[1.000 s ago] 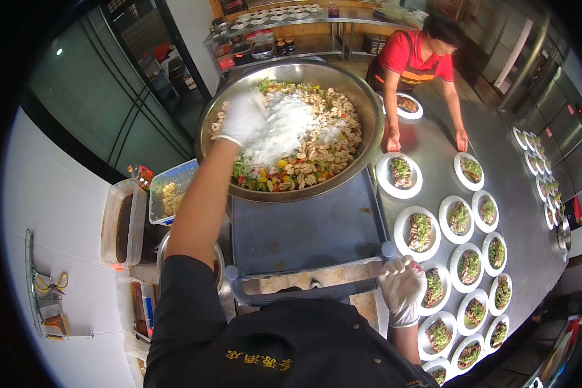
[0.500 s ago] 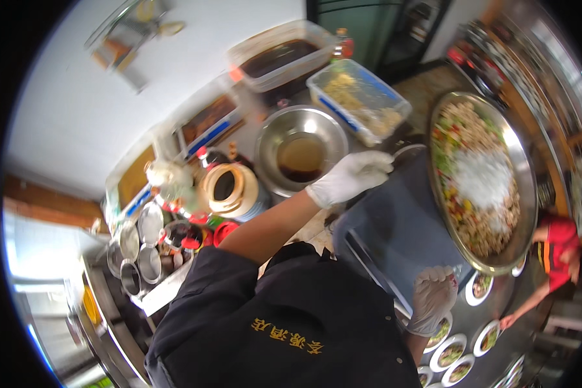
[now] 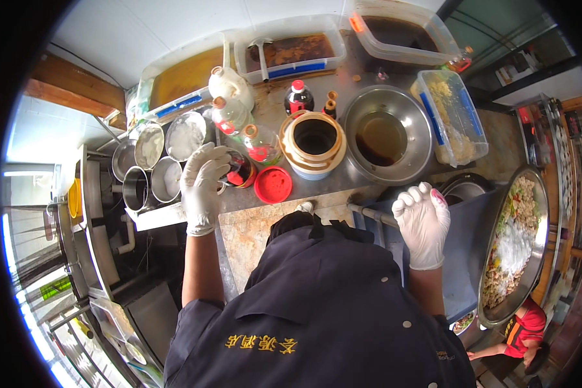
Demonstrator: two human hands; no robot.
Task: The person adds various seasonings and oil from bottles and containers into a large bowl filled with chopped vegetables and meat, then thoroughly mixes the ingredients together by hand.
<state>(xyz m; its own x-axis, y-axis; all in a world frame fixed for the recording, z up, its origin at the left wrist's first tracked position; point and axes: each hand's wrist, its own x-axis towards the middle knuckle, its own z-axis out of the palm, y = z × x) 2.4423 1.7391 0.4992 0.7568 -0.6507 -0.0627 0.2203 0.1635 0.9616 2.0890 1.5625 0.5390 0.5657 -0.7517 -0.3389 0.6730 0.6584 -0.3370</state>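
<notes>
You've got your L hand unclenched, fingers out, just R of the metal pot w/ white contents, & your R hand curled near the cart, can't tell if gripping.

The left hand (gloved) stretches forward loosely, the right hand half curled.

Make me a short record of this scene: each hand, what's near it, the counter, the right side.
Left hand: white-gloved, fingers extended, beside steel canisters and a dark bottle
Right hand: white-gloved, fingers curled, near a blue-grey cart; grip unclear
Counter: open jar, red lid, steel bowl with brown liquid
Right side: large metal bowl of chopped food topped with something white
Other person: red top, lower right
</notes>
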